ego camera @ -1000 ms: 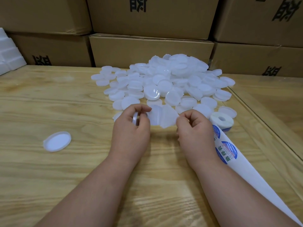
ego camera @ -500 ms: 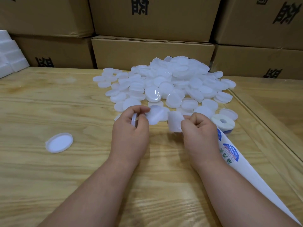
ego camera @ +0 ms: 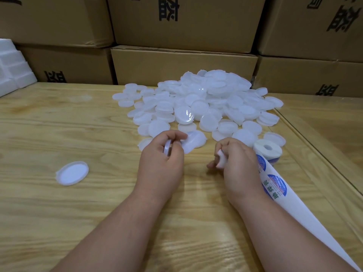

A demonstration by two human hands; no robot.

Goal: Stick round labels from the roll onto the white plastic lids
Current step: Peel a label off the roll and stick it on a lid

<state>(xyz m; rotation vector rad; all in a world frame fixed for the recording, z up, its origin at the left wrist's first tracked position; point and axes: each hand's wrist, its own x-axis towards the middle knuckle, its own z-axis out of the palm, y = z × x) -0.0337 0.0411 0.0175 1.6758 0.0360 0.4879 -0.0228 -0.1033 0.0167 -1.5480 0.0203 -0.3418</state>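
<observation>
Since half a second ago the right hand [ego camera: 238, 165] has drawn back toward the person and a little lower, and the white piece it pinches, which then stood up broad between the two hands, is now bent small against its fingers. That piece [ego camera: 221, 160] is curled between thumb and fingertips; whether it is a label or bare backing cannot be told from here, since no print shows on it. The left hand [ego camera: 162, 160] holds its place, fingers curled round a white lid [ego camera: 167, 148] gripped on edge, so only a thin rim of it shows between thumb and fingers. Just beyond both hands lies the heap of white plastic lids [ego camera: 198, 107], spread over the far middle of the wooden table [ego camera: 59, 222]. The label roll [ego camera: 267, 150] sits at the heap's near right edge, just beside the right hand, and its white strip [ego camera: 290, 205] runs back along the right forearm and is cut off at the lower right corner; round blue printed labels [ego camera: 276, 185] show on it, partly hidden by the wrist. One lid lies alone [ego camera: 72, 173] well to the left, hollow side up. Cardboard boxes [ego camera: 182, 63] are stacked behind the table, and white foam blocks [ego camera: 11, 69] show at the far left, cut off by the edge.
</observation>
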